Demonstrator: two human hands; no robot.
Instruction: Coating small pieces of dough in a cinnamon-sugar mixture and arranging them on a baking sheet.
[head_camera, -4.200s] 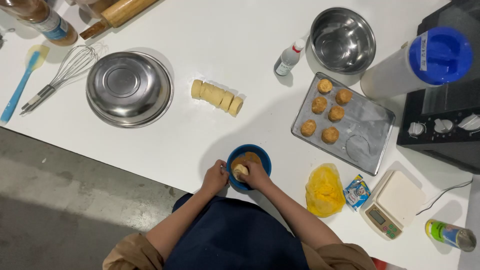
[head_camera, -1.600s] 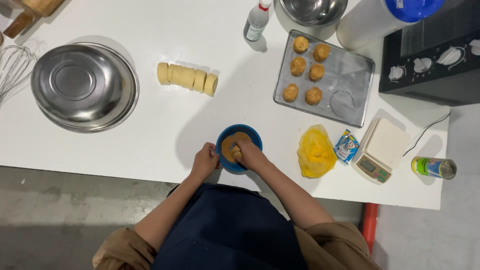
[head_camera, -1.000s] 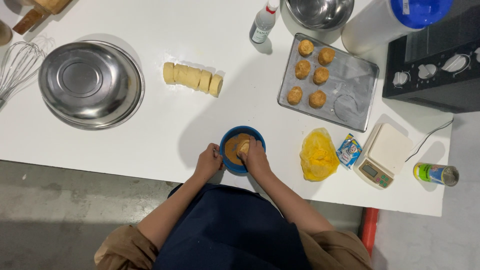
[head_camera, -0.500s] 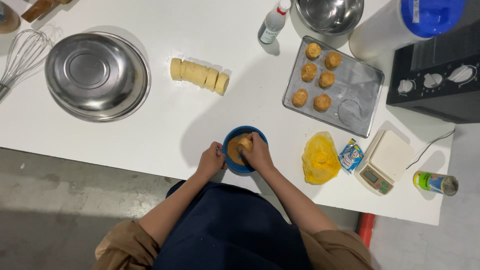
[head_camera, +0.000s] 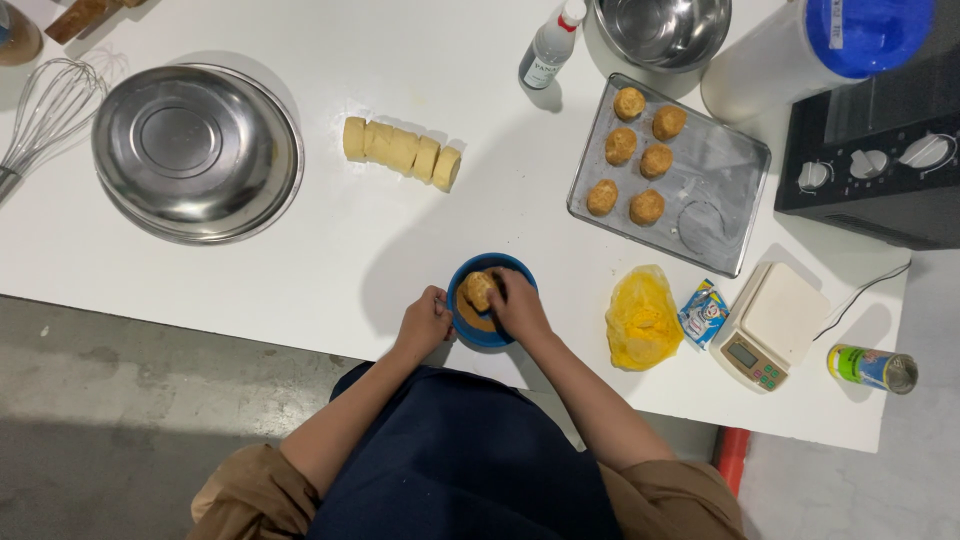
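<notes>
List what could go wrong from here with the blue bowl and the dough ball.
The blue bowl sits close to the table's front edge; a push from the left hand steadying it could slide it off. The right hand rolls the dough ball in brown coating, which may spill over the rim. Sticky fingers could also dent the ball.

Bowl (head_camera: 490, 300) at the near edge of the table (head_camera: 300, 270): blue, brown crumb inside. Dough piece (head_camera: 480, 290) in it: tan. Table: white. Tray (head_camera: 720, 190) toward the far right: grey metal, five golden-brown balls (head_camera: 630, 160). Cut dough log (head_camera: 400, 152): pale yellow. Bag (head_camera: 642, 320) near the front edge: yellow. Scale (head_camera: 775, 325): white. Large bowl (head_camera: 195, 150), left: silver. Oven (head_camera: 880, 160), right edge: black. Apron (head_camera: 460, 460): navy.
</notes>
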